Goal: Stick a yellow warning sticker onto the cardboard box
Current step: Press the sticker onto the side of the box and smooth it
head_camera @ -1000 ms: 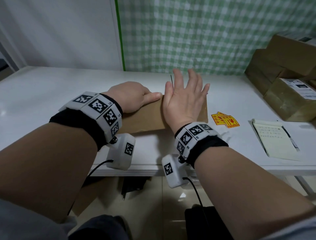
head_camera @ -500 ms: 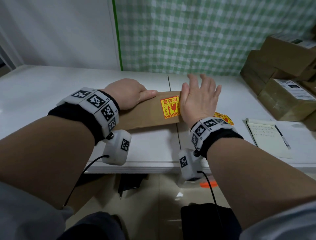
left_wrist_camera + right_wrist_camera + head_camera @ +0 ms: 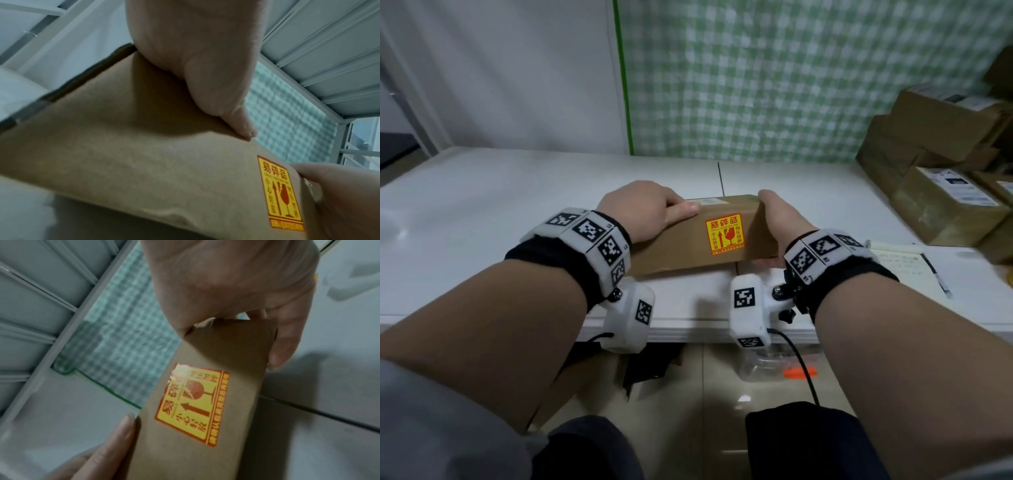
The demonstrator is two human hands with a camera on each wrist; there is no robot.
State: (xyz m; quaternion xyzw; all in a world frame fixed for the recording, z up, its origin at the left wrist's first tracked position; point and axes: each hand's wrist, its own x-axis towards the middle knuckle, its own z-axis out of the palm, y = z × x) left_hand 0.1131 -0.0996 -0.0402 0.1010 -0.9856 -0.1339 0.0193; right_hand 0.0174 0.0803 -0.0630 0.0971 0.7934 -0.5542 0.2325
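A flat brown cardboard box [image 3: 674, 240] is tipped up just above the white table [image 3: 482, 212], its broad face turned toward me. A yellow and red warning sticker [image 3: 726, 234] is stuck on that face near the right end, also seen in the left wrist view [image 3: 279, 193] and the right wrist view [image 3: 192, 404]. My left hand [image 3: 643, 212] grips the box's left end, thumb lying along the upper edge [image 3: 236, 120]. My right hand [image 3: 780, 219] grips the right end, with fingers wrapped behind it [image 3: 283, 340].
A stack of sealed cardboard boxes [image 3: 945, 164] fills the table's right side. A notepad with a pen [image 3: 904, 267] lies just right of my right wrist. A green checked cloth [image 3: 791, 78] hangs behind the table.
My right hand slid off the sticker, which it had pressed flat, and took hold of the box's right end. Both hands have tipped the box up from lying flat.
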